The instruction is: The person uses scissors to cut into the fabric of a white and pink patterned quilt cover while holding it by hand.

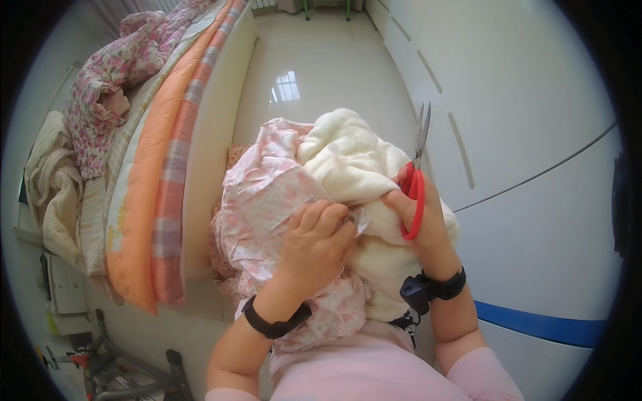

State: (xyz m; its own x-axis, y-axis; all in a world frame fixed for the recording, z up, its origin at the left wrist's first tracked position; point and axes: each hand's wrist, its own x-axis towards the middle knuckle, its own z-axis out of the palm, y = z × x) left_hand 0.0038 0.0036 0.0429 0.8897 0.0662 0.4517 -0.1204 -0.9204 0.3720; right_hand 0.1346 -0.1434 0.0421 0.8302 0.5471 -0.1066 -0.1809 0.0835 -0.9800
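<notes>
Bunched over my lap is a pink floral fabric cover (271, 185), with a thick cream-coloured quilt batting (346, 155) bulging out on its right. My left hand (318, 240) grips a gathered edge of the floral fabric where it meets the batting. Red-handled scissors (415, 195) hang on my right hand (416, 205), their blades pointing away from me and nearly closed. The thumb and fingers of that hand also pinch a fold of the batting. What lies under my left palm is hidden.
On the left a bed carries stacked orange and checked quilts (165, 140), a crumpled floral quilt (100, 105) and a cream blanket (57, 195). White cabinets (521, 160) with long handles line the right. A grey metal frame (135, 376) stands at lower left on the tiled floor (321, 60).
</notes>
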